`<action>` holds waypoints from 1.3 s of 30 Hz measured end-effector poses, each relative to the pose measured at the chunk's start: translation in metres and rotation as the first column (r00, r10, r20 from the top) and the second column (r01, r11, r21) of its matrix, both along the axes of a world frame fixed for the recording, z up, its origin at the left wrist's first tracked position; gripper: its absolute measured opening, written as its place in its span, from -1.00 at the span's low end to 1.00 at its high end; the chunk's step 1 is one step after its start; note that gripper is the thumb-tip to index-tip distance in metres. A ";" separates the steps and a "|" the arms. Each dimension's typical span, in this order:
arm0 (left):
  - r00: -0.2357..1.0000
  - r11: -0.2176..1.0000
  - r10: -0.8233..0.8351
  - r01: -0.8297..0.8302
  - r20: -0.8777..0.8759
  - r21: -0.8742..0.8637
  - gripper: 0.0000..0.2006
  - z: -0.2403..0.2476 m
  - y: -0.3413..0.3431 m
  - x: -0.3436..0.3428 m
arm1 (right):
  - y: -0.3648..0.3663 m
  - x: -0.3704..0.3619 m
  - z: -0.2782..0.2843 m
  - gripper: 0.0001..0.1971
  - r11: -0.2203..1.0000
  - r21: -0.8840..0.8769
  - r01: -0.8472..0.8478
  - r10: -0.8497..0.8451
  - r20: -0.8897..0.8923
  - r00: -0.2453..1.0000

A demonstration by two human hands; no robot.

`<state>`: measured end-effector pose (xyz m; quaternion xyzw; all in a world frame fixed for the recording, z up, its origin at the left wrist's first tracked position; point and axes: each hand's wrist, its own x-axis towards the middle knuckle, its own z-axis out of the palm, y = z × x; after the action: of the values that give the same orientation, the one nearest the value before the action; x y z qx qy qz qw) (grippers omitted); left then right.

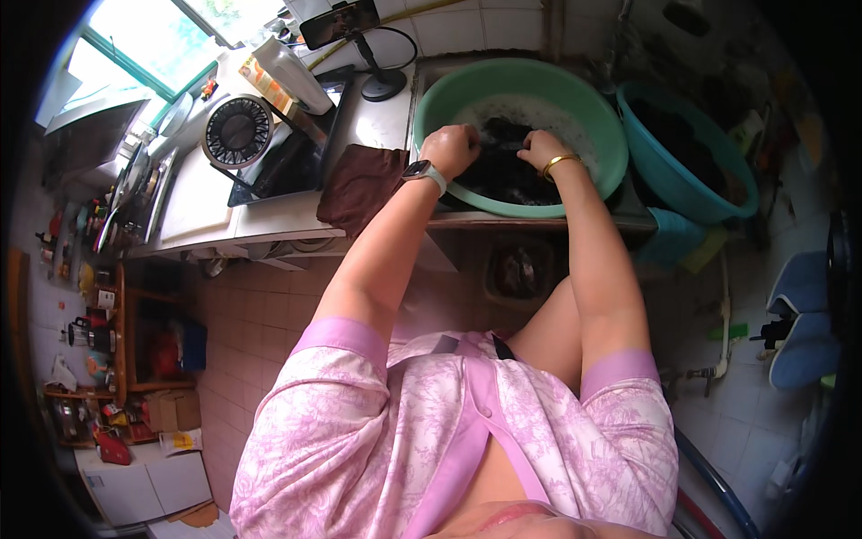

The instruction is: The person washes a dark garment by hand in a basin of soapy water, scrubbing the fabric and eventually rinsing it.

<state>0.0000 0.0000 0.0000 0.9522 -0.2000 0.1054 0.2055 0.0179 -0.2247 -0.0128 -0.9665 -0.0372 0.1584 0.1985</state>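
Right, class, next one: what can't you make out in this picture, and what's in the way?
All in the head view:
- Dark cloth: its underside is hidden by its own folds and the suds in the green basin.
- Left hand: its curled fingertips are hidden behind the hand itself.
- Blue tub: its contents are lost in shadow.
- Phone: its screen is too small to read.
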 end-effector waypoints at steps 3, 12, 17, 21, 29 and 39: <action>1.000 0.999 -0.001 0.000 -0.008 -0.034 -0.82 0.000 0.003 0.000 | 0.008 -0.013 0.006 -0.53 0.992 0.123 -0.038 0.038 -0.001 0.999; 1.000 1.000 -0.005 0.004 -0.028 -0.010 -0.82 0.006 -0.001 -0.004 | 0.000 -0.003 -0.009 -0.78 0.990 -0.114 -0.084 0.070 -0.127 0.989; 0.995 0.999 -0.010 0.014 -0.103 0.037 -0.77 0.004 -0.002 -0.001 | -0.017 0.000 -0.003 -0.72 0.988 0.114 0.103 -0.133 0.307 0.942; 0.989 0.994 -0.010 0.026 -0.148 0.108 -0.71 0.006 -0.001 -0.001 | -0.026 -0.005 0.031 -0.79 0.848 0.473 0.239 -0.443 0.387 0.809; 0.991 0.994 -0.004 0.018 -0.131 0.107 -0.71 0.012 -0.002 -0.003 | -0.023 -0.013 0.056 -0.86 0.643 0.766 -0.011 -0.690 0.585 0.425; 0.984 0.983 0.109 -0.085 0.142 -0.164 -0.81 0.005 -0.001 -0.003 | -0.035 -0.011 0.063 -0.88 0.629 0.777 -0.042 -0.763 0.626 0.163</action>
<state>-0.0027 -0.0005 0.0053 0.9309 -0.1594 0.2021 0.2592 0.0071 -0.2597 0.0503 -0.6952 0.0586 -0.5279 0.4844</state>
